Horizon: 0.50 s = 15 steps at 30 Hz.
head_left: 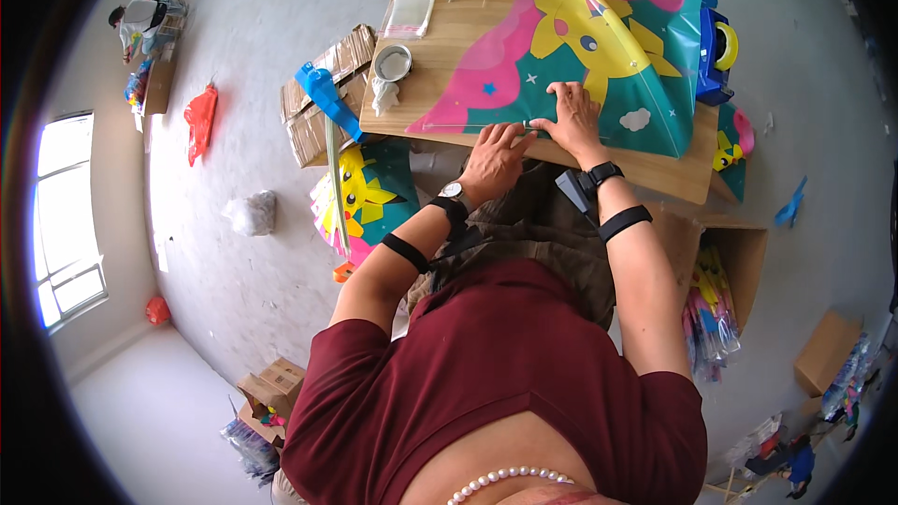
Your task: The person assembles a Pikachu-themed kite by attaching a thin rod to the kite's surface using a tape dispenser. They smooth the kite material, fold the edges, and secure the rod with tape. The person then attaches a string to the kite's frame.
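A printed plastic kite [585, 14], pink, green and yellow with a cartoon figure, lies across the wooden table. A thin pale rod [458, 126] runs along its near edge. My left hand [496, 164] is closed at that edge, its fingertips pressed on the rod and sheet; its thumb is partly hidden. My right hand [572, 122] rests on the kite with thumb and fingers apart, the thumb reaching left along the edge. Between the two hands sits a small fitting [528, 125] on the rod, too small to make out fully.
On the wooden table [673, 178] stand a round tin [393, 63] and a blue tape dispenser [714, 56]. More printed kites [379, 192] hang at the left beside flattened cardboard [323, 84]. An open carton [748, 262] is at my right. Other people work farther off.
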Available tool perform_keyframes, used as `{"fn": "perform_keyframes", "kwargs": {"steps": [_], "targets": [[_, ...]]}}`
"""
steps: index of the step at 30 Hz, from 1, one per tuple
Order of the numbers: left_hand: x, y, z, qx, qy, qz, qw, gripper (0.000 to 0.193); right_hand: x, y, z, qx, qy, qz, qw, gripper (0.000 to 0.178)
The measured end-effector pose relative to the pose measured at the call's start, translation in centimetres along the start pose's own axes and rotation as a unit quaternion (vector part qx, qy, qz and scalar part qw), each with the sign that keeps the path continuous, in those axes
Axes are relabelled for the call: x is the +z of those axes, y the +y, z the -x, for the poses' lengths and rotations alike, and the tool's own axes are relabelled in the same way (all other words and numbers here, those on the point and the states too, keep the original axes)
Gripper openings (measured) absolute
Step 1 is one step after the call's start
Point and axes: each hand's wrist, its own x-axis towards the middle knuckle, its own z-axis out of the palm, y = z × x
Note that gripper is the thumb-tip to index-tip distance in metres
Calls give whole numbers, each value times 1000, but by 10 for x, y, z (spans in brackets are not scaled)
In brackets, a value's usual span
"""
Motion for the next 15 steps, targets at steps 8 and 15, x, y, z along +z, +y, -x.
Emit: {"fn": "perform_keyframes", "kwargs": {"steps": [8, 15], "targets": [[-3, -1, 0, 3, -20, -7, 1000, 55, -11, 24, -1, -100, -10, -39, 994, 55], [-13, -10, 14, -18, -7, 51, 999, 52, -86, 96, 23, 81, 150, -211, 963, 15]]}}
